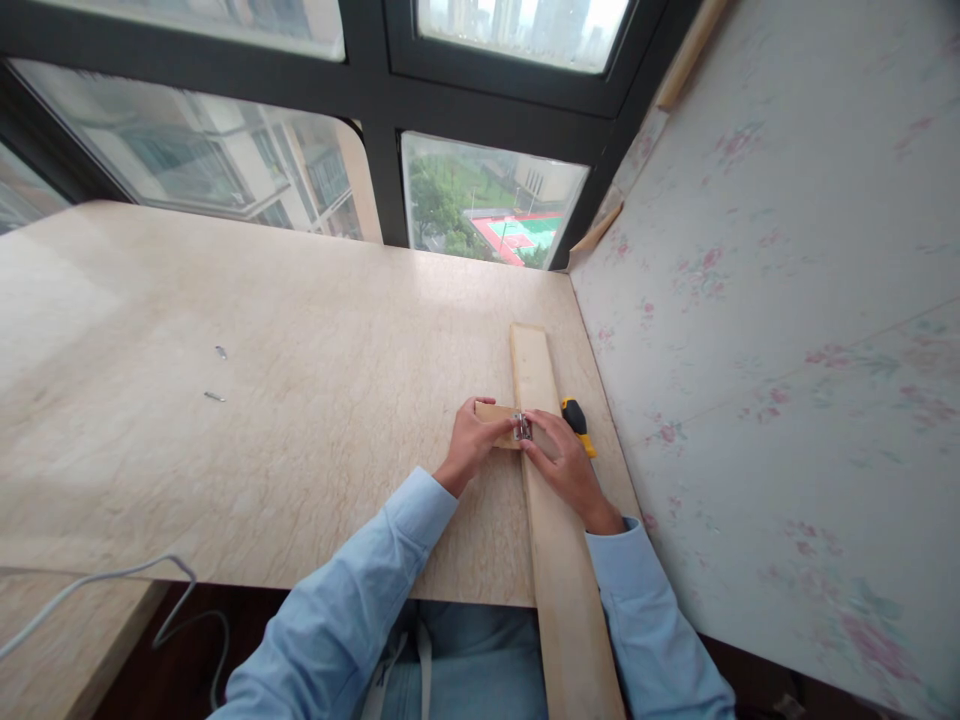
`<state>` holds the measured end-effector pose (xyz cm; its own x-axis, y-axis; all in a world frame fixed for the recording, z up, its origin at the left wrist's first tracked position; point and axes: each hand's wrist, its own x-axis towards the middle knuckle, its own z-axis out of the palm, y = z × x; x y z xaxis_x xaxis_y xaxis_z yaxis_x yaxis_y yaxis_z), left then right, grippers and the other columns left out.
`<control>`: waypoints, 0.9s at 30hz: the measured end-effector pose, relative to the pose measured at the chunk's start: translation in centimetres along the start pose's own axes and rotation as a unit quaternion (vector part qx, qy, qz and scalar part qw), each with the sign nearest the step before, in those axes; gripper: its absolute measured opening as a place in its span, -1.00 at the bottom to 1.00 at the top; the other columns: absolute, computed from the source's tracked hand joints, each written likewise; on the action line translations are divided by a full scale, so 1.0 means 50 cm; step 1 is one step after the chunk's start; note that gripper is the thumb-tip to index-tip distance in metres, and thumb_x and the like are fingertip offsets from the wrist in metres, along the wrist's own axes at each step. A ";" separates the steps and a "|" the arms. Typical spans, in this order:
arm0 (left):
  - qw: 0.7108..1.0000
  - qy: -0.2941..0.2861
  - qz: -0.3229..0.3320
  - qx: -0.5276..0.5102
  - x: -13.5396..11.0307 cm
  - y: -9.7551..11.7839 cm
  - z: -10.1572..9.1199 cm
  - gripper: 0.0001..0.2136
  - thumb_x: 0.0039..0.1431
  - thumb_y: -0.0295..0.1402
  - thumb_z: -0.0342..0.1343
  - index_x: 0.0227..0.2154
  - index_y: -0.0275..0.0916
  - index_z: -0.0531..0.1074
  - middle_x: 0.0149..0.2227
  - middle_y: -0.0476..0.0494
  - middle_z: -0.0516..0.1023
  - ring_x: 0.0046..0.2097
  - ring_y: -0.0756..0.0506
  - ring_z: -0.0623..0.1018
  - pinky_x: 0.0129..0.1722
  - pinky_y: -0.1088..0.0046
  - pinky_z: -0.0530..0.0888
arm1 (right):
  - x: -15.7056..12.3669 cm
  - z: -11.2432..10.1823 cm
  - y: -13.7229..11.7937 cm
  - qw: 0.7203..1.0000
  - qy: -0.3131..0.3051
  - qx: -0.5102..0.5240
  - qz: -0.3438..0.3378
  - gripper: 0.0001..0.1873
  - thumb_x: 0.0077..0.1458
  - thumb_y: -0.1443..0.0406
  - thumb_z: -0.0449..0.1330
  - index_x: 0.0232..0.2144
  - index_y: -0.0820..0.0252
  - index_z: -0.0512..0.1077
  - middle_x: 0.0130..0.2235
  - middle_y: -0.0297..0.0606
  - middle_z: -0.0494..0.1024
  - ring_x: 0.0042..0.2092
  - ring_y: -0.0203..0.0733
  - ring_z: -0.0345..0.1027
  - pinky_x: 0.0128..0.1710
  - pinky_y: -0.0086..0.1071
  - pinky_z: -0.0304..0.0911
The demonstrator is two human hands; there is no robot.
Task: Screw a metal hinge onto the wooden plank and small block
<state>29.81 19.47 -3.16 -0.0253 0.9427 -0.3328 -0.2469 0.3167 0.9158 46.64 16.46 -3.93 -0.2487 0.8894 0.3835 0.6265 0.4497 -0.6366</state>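
A small metal hinge (523,427) lies where a short wooden piece (487,411) meets a long wooden board (534,365). My left hand (477,437) grips the short piece, its thumb reaching to the hinge's left leaf. With thumb and fingertips, my right hand (564,458) pinches the hinge's right side over the long board. That board runs from the stone surface past its front edge beside my lap. Just right of it lies a yellow-and-black tool handle (576,420), partly behind my right hand. The undersides of the hinge and short piece are hidden.
Two small metal pieces, an upper one (220,352) and a lower one (214,397), lie on the pale stone surface (322,380). A papered wall (750,330) bounds the right side; dark-framed windows (495,110) stand behind. A white cable (176,562) hangs at lower left.
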 end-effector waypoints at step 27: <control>1.000 0.008 0.011 0.018 0.008 -0.016 0.000 -0.41 -0.24 -0.36 0.37 -0.10 -0.34 0.29 -0.34 -0.12 0.48 -0.36 -0.01 0.49 -0.41 0.55 0.39 | 0.000 0.006 0.008 0.999 0.022 -0.027 0.009 -0.66 0.25 0.18 0.12 0.03 0.09 0.45 0.02 -0.12 0.53 0.12 -0.03 0.35 0.17 -0.02 0.24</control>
<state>30.01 19.59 -4.02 -0.0448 0.9477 -0.3161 -0.2117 0.3002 0.9301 46.66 16.69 -4.39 -0.2040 0.8926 0.4020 0.6701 0.4267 -0.6073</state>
